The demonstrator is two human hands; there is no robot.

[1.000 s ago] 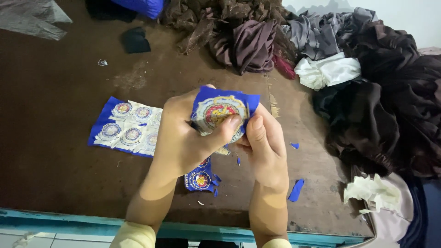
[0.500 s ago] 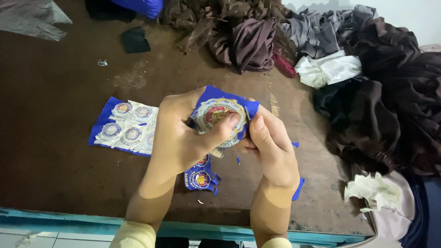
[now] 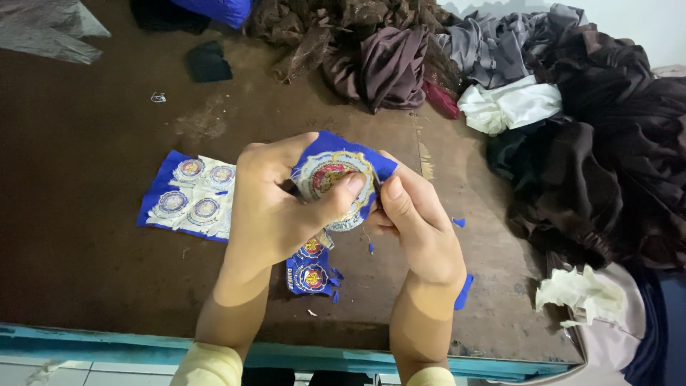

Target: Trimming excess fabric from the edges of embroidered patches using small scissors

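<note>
Both hands hold a round embroidered patch on blue cloth [image 3: 334, 175] above the brown table. My left hand [image 3: 275, 211] grips it from the left, thumb pressed on its face. My right hand [image 3: 414, 221] pinches its right edge with thumb and fingers. Under the hands lie smaller blue patches [image 3: 309, 270]. A blue sheet with several round patches [image 3: 189, 196] rests flat to the left of my left hand.
Piles of dark, grey, maroon and white clothing [image 3: 572, 143] cover the table's right side and back. A black scrap [image 3: 209, 63] and a grey cloth [image 3: 43, 28] lie at the far left. Small blue offcuts [image 3: 463, 292] dot the brown table [image 3: 86, 143], with its light-blue front edge [image 3: 107, 343].
The patch has turned a little in my hands, and my right hand has shifted slightly down along its right edge.
</note>
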